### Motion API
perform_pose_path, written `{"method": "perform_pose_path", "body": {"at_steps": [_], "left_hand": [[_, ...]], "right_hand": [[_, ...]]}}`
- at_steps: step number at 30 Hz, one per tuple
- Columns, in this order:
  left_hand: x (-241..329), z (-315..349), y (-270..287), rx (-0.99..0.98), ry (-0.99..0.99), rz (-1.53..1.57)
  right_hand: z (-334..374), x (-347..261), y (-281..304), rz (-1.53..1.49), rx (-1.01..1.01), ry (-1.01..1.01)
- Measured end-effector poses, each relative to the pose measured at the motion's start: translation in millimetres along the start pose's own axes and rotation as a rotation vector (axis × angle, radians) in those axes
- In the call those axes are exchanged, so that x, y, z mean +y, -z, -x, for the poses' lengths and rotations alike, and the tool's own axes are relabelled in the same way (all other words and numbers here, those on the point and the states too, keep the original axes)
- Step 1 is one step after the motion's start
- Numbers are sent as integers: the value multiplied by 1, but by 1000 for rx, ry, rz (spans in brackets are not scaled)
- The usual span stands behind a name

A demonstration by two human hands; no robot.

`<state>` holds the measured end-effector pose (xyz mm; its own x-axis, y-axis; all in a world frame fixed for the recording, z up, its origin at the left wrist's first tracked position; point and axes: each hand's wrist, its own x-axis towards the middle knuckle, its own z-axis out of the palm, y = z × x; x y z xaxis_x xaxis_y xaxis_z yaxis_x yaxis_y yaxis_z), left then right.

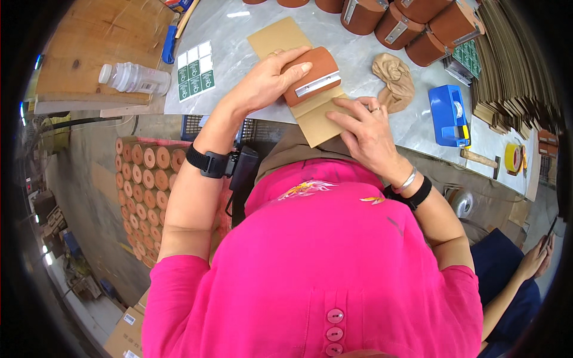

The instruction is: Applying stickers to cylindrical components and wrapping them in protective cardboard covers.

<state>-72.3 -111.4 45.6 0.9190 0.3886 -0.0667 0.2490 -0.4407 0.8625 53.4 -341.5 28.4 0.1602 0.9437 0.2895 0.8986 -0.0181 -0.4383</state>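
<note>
Left hand (271, 77) lies palm down over the brown leather case (311, 76), fingers extended along its top and pressing it onto the flat kraft cardboard sheet (316, 116); nothing is pinched. The case has a silver metal clasp (318, 84) on its near side and sits mid-sheet, at the near edge of the grey marble table (250, 36). Right hand (364, 128) rests flat on the lower right part of the sheet, fingers spread, fingertips just beside the case; whether they touch it is not clear from this angle. More brown cases (418, 21) stand at the far edge. A crumpled beige cloth (394, 80) lies right of the sheet, and a blue tape dispenser (449, 114) beyond it. A sheet of green and white stickers (196, 70) and a clear plastic bottle (134, 77) lie to the left.
</note>
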Motion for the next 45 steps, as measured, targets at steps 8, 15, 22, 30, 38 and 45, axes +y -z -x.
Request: {"method": "perform_pose_path", "body": {"at_steps": [8, 15, 22, 30, 38, 45], "left_hand": [[4, -1, 3, 7, 74, 230], [-3, -5, 7, -75, 103, 294], [-13, -8, 1, -58, -61, 264], [-10, -6, -3, -76, -61, 227], [-11, -5, -10, -9, -31, 358], [-9, -7, -16, 62, -58, 354]], "right_hand": [[-61, 8, 14, -3, 216, 139], [-83, 13, 27, -20, 58, 186], [-85, 19, 24, -168, 87, 275], [-92, 16, 38, -122, -15, 244], [-83, 25, 26, -261, -3, 196], [-72, 16, 31, -195, 89, 257]]}}
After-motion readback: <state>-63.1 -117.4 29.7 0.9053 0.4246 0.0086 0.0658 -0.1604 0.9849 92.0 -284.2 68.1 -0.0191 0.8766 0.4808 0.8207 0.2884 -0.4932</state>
